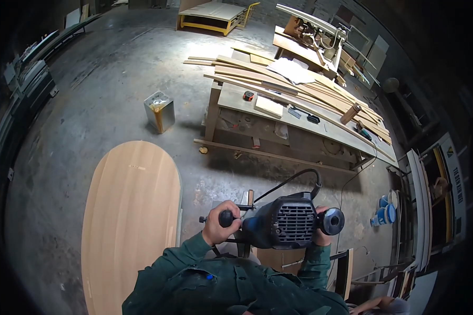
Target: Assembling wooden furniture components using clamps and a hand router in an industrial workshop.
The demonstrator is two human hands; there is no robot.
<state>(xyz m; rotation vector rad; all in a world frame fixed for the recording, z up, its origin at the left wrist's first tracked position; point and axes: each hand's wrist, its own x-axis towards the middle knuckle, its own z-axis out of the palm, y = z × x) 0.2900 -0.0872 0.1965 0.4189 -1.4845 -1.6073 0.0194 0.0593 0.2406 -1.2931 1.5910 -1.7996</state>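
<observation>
A plunge router (293, 223) with a dark vented motor housing is in front of my chest. My left hand (220, 224) is closed around its black knob handle on the left side. On the other side my right hand (322, 231) is wrapped round the second knob, which covers part of the fingers. A black cord rises from the housing and curves off to the left. Close to my left forearm lies a long wooden panel (134, 210) with a rounded far end. What the router's base touches is hidden under the motor and my arms.
Ahead stands a workbench (231, 100) with long wood strips, a tape measure (248, 96) and a brown bottle (350, 113). A square metal can (160, 113) is on the floor. Blue buckets (386, 214) stand at right. Another person's arm (376, 303) shows at lower right.
</observation>
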